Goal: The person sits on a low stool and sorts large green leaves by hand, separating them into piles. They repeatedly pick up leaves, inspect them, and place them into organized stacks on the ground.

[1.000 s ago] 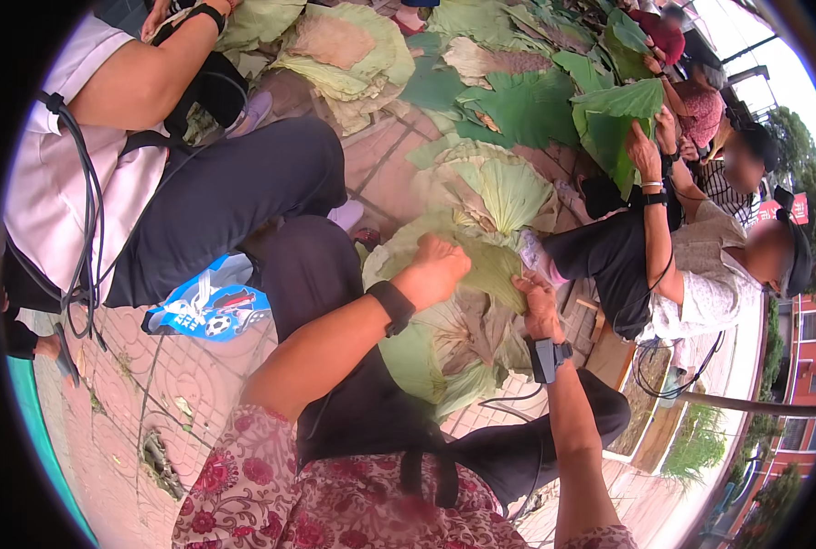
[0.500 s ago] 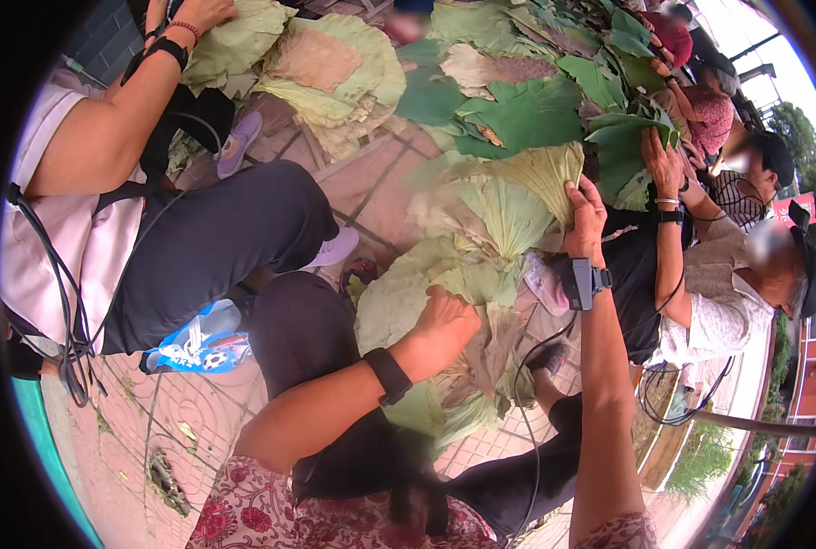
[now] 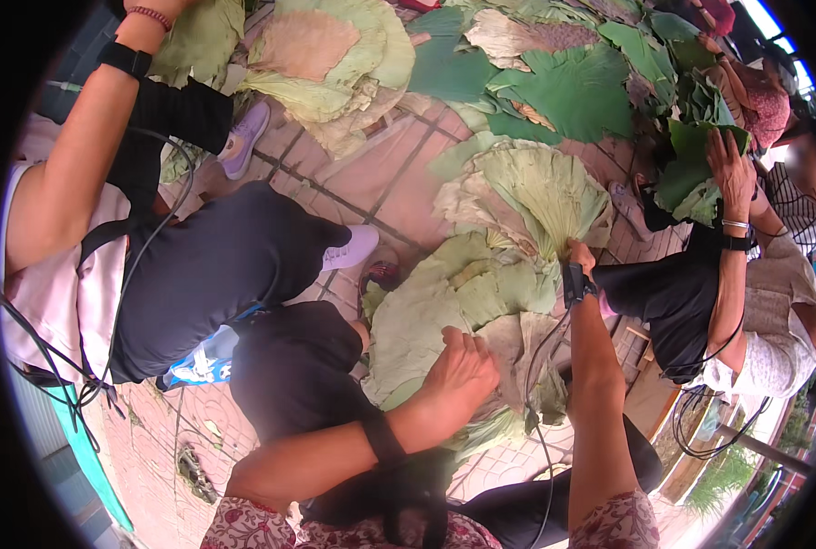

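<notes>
Gathered at its base, a pale yellow-green lotus leaf (image 3: 538, 190) fans out above my right hand (image 3: 580, 260), whose fingers are closed around it. My left hand (image 3: 453, 382) is curled over a layered pile of faded lotus leaves (image 3: 417, 322) in front of my knees. Its fingertips are partly hidden, so what they hold, if anything, does not show. Brownish, crumpled leaves (image 3: 518, 343) lie between my two forearms. Each of my wrists wears a black band, and a cable runs down from the right one.
Beside me on the left sits a person in dark trousers (image 3: 206, 256). To the right, another person's hand (image 3: 730, 174) holds a green leaf (image 3: 691, 174). Large green lotus leaves (image 3: 563, 91) and a yellowish stack (image 3: 371, 55) spread over the far paving. A blue bag (image 3: 202, 361) lies left.
My right hand has come down and toward me, and its leaf now spreads open above it. The left hand has shifted slightly nearer me. The whole view has swung a little.
</notes>
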`<state>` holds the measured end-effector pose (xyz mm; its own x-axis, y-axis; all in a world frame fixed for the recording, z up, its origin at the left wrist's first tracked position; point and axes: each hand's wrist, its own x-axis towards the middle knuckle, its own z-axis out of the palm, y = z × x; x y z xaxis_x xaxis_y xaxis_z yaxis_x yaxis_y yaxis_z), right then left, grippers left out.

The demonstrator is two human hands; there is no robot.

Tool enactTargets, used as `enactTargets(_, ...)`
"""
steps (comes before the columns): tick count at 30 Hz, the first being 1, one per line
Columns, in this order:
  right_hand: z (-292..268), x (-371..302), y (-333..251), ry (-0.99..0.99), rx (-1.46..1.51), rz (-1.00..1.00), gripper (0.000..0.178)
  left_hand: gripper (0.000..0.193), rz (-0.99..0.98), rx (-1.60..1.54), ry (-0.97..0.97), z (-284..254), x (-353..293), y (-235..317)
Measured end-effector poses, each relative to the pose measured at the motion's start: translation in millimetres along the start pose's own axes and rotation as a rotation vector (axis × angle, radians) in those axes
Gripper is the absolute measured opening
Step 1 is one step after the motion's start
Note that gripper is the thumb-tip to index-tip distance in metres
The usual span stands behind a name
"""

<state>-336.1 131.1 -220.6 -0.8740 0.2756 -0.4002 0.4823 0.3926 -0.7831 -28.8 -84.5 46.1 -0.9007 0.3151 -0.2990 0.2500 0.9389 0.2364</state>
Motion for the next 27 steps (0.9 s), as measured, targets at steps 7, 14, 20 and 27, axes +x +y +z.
enactTargets(7,-32.4,-2.1,57.4,-0.377,0.223,-0.045,0.024,0.026,0.020,0.029,0.040,5.0,3.8,-1.5)
enactTargets(14,-139.8,-74.5,206.6,-0.448,0.136,0.147,0.033,0.028,0.011,-0.025,0.100,3.0,1.9,0.7)
enactTargets(20,-153.2,-207.2,230.3,-0.454,-0.231,-0.110,0.043,0.025,0.005,-0.030,0.126,0.7,-6.2,1.8)
enactTargets(27,-139.9,-257.5,213.0,-0.049,-0.484,-0.140,0.042,0.020,0.069,-0.104,0.242,12.6,-3.4,-0.5)
